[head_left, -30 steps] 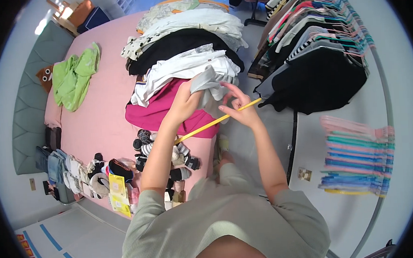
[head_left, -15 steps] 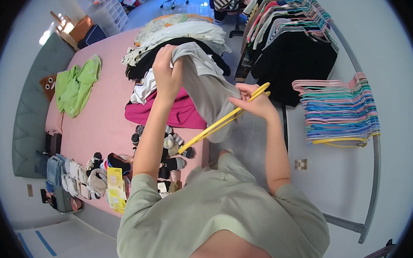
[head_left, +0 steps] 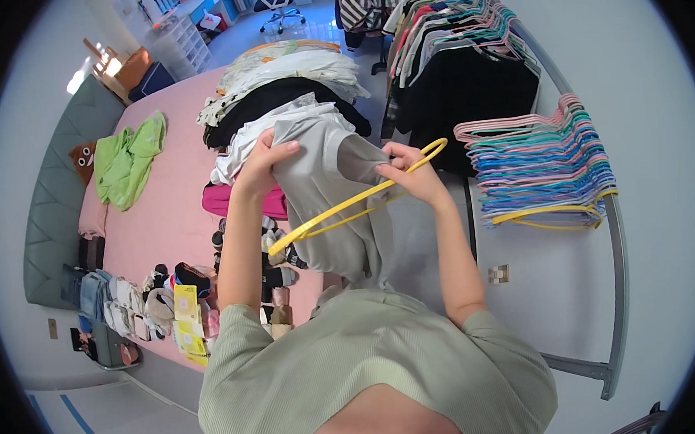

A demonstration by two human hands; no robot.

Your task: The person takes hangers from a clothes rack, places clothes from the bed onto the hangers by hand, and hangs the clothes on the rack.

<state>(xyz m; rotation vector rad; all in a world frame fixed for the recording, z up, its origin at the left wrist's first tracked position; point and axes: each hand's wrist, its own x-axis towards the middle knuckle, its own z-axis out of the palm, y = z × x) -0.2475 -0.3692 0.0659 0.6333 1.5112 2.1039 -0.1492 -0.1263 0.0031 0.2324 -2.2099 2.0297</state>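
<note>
A light grey shirt [head_left: 315,191] hangs stretched between my two hands, its neck opening toward the right and its lower part falling in front of my body. My left hand [head_left: 261,163] is closed on the shirt's upper left part. With closed fingers, my right hand [head_left: 409,170] grips the fabric by the neckline and also holds a yellow clothes hanger [head_left: 339,206]. The hanger slants down to the left across the front of the shirt, its far end below my left hand.
Piles of folded clothes [head_left: 294,102] lie on the pink bed [head_left: 179,147], with rolled socks [head_left: 276,280] nearer me. A green jacket [head_left: 132,161] lies toward the headboard. At right, a rail [head_left: 618,281] carries many hangers [head_left: 533,168] and black clothes [head_left: 459,93].
The grey shirt has come lower and spread open, showing its neckline. My left hand has moved down and left. The hanger now lies across the shirt's front.
</note>
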